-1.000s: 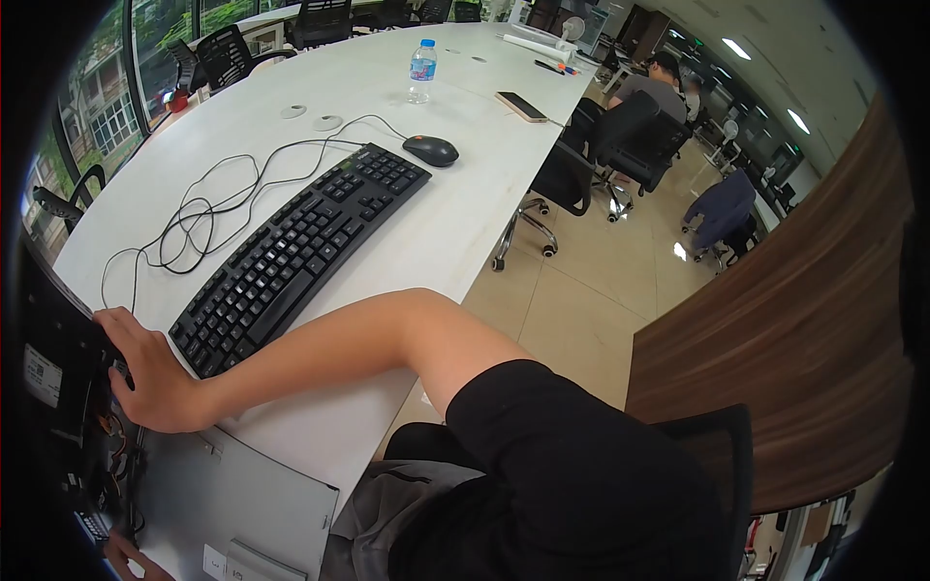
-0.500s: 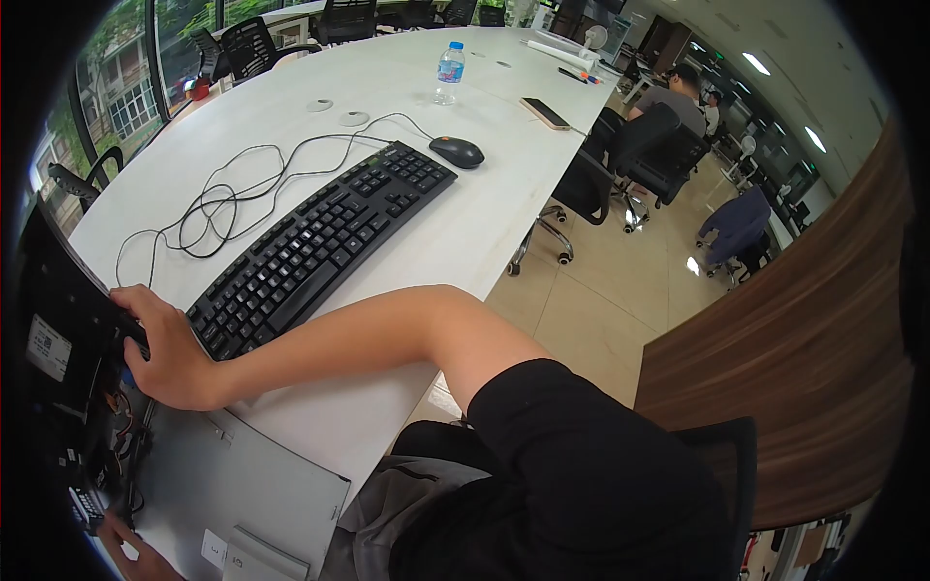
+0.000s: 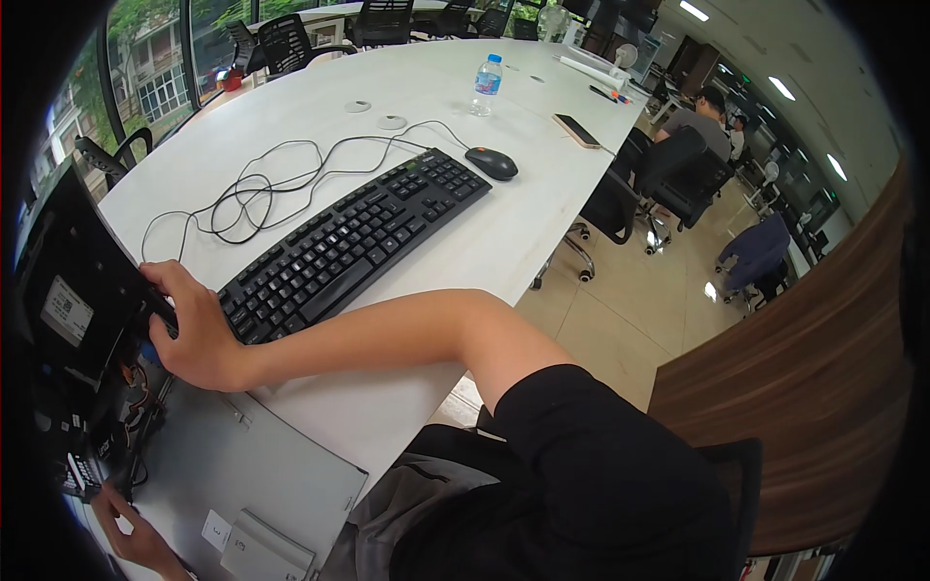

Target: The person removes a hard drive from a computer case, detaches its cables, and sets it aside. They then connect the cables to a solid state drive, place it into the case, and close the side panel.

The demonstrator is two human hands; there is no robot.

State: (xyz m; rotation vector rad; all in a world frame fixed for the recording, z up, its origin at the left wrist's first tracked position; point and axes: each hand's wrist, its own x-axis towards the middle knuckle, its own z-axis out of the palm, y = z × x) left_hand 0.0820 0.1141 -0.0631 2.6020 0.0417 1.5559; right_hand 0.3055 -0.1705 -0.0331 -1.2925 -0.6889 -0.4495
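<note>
My right hand [image 3: 201,334] reaches across from the right and is closed around the edge of a black panel [image 3: 102,266] bearing a white label [image 3: 67,311]. The panel stands tilted up over an opened computer case, where coloured wires [image 3: 133,392] show. Low at the left edge, my left hand [image 3: 139,535] has thumb and finger curled in a pinch against the dark parts of the case; what they hold is too dark to make out. A grey metal sheet [image 3: 228,455] lies beside both hands. A black keyboard [image 3: 354,247] is just beyond my right hand.
A black mouse [image 3: 492,163], a tangled cable [image 3: 257,194], a water bottle [image 3: 485,89] and a phone [image 3: 576,131] are on the white table [image 3: 465,242]. Office chairs [image 3: 683,174] and a seated person [image 3: 699,121] are past its right edge. A wooden panel [image 3: 775,416] rises at right.
The view has shifted, so the table and its items appear farther right. My right hand keeps its grip on the black panel, and my left hand shows more fully.
</note>
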